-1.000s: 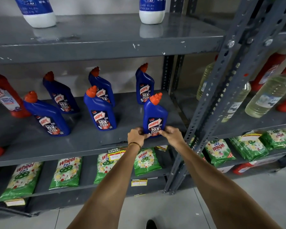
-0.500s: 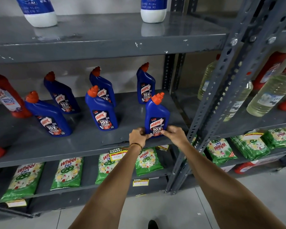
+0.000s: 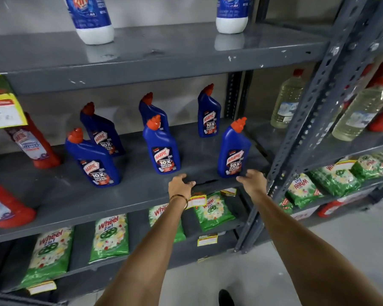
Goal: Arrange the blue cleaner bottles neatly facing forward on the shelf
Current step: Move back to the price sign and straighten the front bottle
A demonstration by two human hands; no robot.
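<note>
Several blue Harpic cleaner bottles with orange caps stand on the grey middle shelf (image 3: 60, 195). The front-right bottle (image 3: 233, 151) stands upright near the shelf's front edge, label forward. My right hand (image 3: 251, 181) has its fingertips curled against this bottle's lower right corner. My left hand (image 3: 180, 186) rests apart from it on the shelf edge, fingers spread and empty. A front-middle bottle (image 3: 161, 151) and a front-left bottle (image 3: 95, 164) show their labels. Behind them stand a back-left bottle (image 3: 102, 133), a back-middle bottle (image 3: 152, 111) and a back-right bottle (image 3: 209, 115).
Red cleaner bottles (image 3: 34, 144) stand at the shelf's left end. Green Wheel detergent packs (image 3: 111, 237) lie on the shelf below. White and blue bottles (image 3: 91, 18) stand on the top shelf. A perforated steel upright (image 3: 301, 133) and clear liquid bottles (image 3: 285, 102) are at the right.
My left hand has let go of the front-right bottle and slid left along the shelf edge. The right hand stays at the bottle's base. The view has moved closer to the shelf.
</note>
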